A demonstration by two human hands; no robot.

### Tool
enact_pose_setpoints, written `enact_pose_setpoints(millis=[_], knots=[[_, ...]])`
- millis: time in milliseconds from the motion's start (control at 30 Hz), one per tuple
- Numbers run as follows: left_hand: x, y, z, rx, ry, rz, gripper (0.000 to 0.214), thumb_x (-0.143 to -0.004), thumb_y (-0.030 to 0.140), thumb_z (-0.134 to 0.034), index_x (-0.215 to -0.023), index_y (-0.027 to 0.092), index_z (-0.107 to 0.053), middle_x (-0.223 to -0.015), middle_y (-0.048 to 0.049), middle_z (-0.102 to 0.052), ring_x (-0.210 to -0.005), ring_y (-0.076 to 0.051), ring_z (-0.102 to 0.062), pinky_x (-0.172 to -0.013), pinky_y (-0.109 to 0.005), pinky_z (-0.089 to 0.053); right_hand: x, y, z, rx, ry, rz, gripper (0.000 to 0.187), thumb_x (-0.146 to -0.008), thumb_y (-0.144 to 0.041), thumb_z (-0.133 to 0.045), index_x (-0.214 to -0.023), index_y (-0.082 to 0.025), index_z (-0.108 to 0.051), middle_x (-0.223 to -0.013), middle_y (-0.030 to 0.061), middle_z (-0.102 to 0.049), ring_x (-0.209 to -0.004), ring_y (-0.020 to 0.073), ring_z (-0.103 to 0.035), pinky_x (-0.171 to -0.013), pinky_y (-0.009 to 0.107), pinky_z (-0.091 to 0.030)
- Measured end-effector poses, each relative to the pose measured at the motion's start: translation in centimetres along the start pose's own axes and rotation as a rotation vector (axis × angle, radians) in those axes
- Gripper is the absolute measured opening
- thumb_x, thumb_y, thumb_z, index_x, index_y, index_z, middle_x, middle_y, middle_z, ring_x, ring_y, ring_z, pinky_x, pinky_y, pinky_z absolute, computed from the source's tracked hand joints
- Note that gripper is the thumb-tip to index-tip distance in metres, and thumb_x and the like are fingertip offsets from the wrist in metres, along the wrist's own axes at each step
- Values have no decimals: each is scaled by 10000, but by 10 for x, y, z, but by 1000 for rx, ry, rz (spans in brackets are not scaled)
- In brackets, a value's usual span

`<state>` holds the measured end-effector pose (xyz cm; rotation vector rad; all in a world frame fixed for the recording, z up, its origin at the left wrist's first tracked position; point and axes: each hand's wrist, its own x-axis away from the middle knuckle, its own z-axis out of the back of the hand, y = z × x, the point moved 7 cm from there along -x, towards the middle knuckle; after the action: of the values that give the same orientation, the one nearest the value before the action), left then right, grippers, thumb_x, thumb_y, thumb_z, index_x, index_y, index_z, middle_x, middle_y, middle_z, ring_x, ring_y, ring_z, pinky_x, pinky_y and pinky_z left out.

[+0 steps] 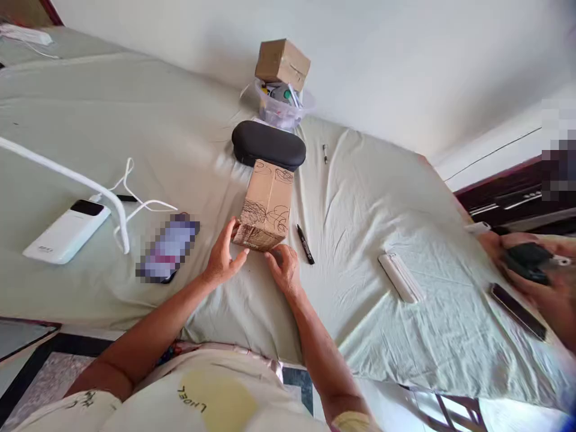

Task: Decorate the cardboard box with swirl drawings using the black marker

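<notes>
A brown cardboard box (pixel 266 195) with black scribbled loops on its top rests on the cloth in front of me. My left hand (pixel 221 255) holds its near left corner, the index finger along the side and the thumb by the front face. At the near right corner my right hand (pixel 285 265) grips the box low down, its fingers bent and partly hidden. A black marker pen (pixel 305 244) lies just right of the box, apart from my hand. Touching or nearly touching the box's far end is a black zip case (pixel 269 144).
A clear plastic tub (pixel 279 114) carries another cardboard box (pixel 283 62) by the wall. On the left lie a white power bank (pixel 67 234), its cable and a phone (pixel 168 249). Rightward are a white object (pixel 400 277), a dark case (pixel 517 311) and another person's hands (pixel 535 270) holding something black.
</notes>
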<state>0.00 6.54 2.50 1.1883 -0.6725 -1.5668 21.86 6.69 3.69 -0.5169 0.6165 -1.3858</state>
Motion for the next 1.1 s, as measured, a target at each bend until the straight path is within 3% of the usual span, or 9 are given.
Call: enact_pose_setpoints(millis=[133, 333, 533, 1100], knots=[[0, -2, 1, -91, 10, -37, 715, -986, 297, -660, -1645, 214, -396, -1584, -190, -612, -1470, -321, -631, -1207, -470, -572, -1, 4, -2, -14, 2, -28, 263, -1011, -467, -583, -929, -229, -663, -885, 64, -751, -864, 244, -670, -859, 411, -489], [-1, -11, -4, -139, -13, 72, 605, -958, 227, -613, -1548, 190, -482, -1481, -178, -686, -1386, -311, -688, -1167, -476, -598, -3, 2, -2, -46, 3, -16, 210, -979, -429, -605, -916, -234, -647, -865, 42, -732, -825, 222, -671, -840, 385, -499], [-3, -16, -5, -141, -48, 139, 596, -925, 208, -633, -1506, 210, -499, -1479, -162, -688, -1394, -300, -678, -1189, -468, -579, -6, 4, -2, -78, 9, -35, 233, -968, -460, -584, -900, -243, -632, -859, 42, -726, -830, 221, -655, -866, 396, -513], [-7, -23, -12, -96, -42, 153, 590, -930, 217, -602, -1510, 179, -504, -1443, -169, -695, -1392, -299, -676, -1183, -468, -584, -14, 3, 2, -130, -7, -64, 212, -936, -445, -620, -868, -245, -610, -850, 47, -734, -807, 215, -657, -805, 380, -525]])
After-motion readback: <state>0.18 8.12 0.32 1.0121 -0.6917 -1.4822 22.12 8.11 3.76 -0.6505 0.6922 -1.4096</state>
